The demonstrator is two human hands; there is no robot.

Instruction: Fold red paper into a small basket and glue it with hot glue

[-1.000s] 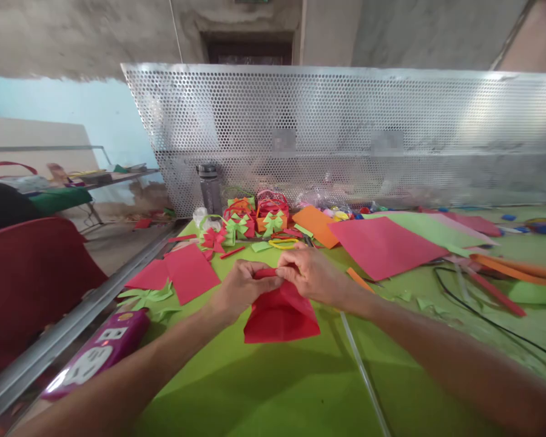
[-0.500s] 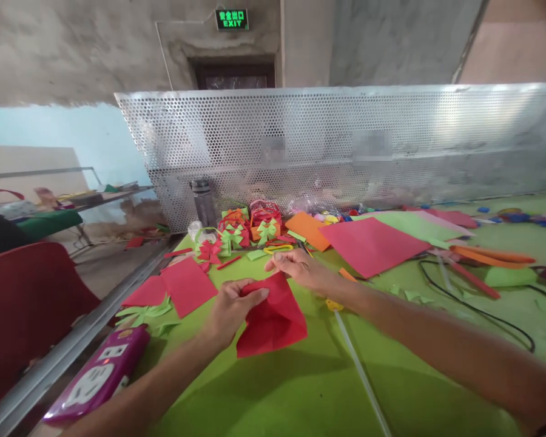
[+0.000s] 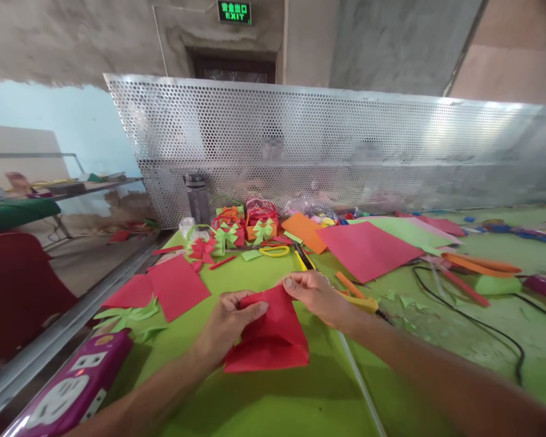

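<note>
A folded red paper pouch (image 3: pixel 273 340), its near end gaping, is held above the green table. My left hand (image 3: pixel 234 321) pinches its left far side, thumb on top and fingers underneath. At the far right corner, my right hand (image 3: pixel 309 294) grips the paper between thumb and fingers. Behind my right wrist lies a yellow hot glue gun (image 3: pixel 361 301), partly hidden by my arm. A clear glue stick (image 3: pixel 359 382) runs from under the arm toward the near edge. Yellow-handled scissors (image 3: pixel 275 250) and a yellow-black utility knife (image 3: pixel 304 258) lie just beyond my hands.
Red sheets (image 3: pixel 177 285) and green paper cutouts (image 3: pixel 130 314) lie left, near a purple power strip (image 3: pixel 82 382). Small red paper baskets (image 3: pixel 261 218) and a bottle (image 3: pixel 198 200) stand before a perforated metal panel (image 3: pixel 255 127). A large red sheet (image 3: pixel 370 249) and black cable (image 3: pixel 473 315) lie right.
My right hand has come down onto the pouch's far right corner and grips it. The pouch sits slightly lower, its near end turned more toward me. The view has shifted slightly.
</note>
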